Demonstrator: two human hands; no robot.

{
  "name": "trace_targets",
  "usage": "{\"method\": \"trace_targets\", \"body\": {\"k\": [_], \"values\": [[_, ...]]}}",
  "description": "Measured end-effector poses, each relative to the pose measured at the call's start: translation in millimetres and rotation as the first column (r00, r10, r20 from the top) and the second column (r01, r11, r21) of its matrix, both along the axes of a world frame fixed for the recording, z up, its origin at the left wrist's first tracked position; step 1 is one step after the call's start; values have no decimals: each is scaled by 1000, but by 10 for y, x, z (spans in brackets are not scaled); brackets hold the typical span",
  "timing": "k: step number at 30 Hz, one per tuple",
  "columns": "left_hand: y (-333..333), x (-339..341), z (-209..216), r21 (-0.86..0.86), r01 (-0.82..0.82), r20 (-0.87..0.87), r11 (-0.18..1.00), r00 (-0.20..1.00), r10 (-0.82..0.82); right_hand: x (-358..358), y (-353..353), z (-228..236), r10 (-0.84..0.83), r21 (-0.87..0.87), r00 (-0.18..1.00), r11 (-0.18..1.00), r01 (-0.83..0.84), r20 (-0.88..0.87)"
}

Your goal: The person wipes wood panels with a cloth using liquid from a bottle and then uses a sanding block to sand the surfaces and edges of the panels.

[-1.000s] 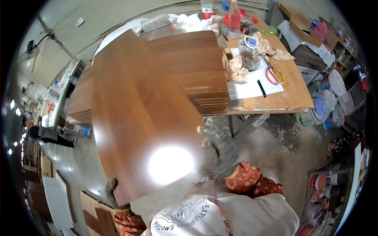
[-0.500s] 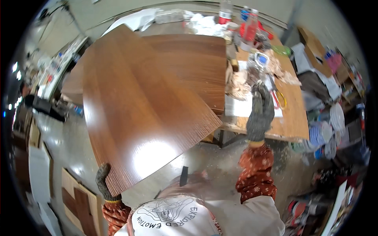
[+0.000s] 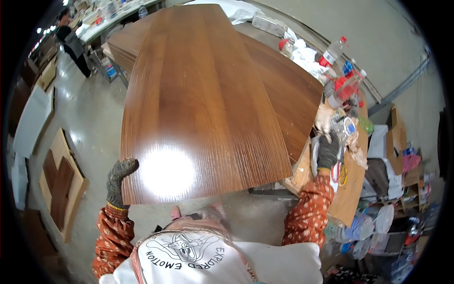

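Note:
My left hand [image 3: 121,177], in a dark grey knit glove, grips the near left corner of a large glossy brown wood-grain panel [image 3: 198,104]. Its thumb lies on the top face; the other fingers are hidden below. This panel rests askew over another brown panel [image 3: 302,99] on the bench. To the right, my gloved right hand [image 3: 327,152] is at the lower end of a clear plastic bottle [image 3: 341,127] with a blue cap. Its fingers look closed on the bottle, partly out of sight. Crumpled beige cloth [image 3: 323,117] and red-and-yellow-handled scissors [image 3: 341,174] are close by.
Further bottles, one a red-labelled bottle [image 3: 333,52], line the wooden bench [image 3: 345,203] by the wall. Plastic tubs [image 3: 362,227] and a cardboard box [image 3: 396,135] stand at right. Boards [image 3: 61,184] lie on the floor at left; a person [image 3: 71,40] stands far left.
My view has turned to the right, so the scene sits differently. The panel has swung more nearly straight ahead, left hand still on its corner. My right hand reaches further over the bottle.

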State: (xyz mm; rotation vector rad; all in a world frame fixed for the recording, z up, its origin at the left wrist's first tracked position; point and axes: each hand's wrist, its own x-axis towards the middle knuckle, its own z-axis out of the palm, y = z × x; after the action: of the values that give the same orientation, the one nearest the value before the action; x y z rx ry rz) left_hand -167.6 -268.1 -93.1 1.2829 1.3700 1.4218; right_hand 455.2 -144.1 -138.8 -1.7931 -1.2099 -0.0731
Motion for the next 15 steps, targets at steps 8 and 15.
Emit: {"method": "trace_targets", "body": {"k": [8,15], "values": [[-57,-19,-16,43,80,82,996,993,-83,49,-207,857,27,100,909,992,-75,415],[8,129,97,236,159,-468,959,883,-32,-1600,-466,2019,537,370,770,831,-414,-345]]}}
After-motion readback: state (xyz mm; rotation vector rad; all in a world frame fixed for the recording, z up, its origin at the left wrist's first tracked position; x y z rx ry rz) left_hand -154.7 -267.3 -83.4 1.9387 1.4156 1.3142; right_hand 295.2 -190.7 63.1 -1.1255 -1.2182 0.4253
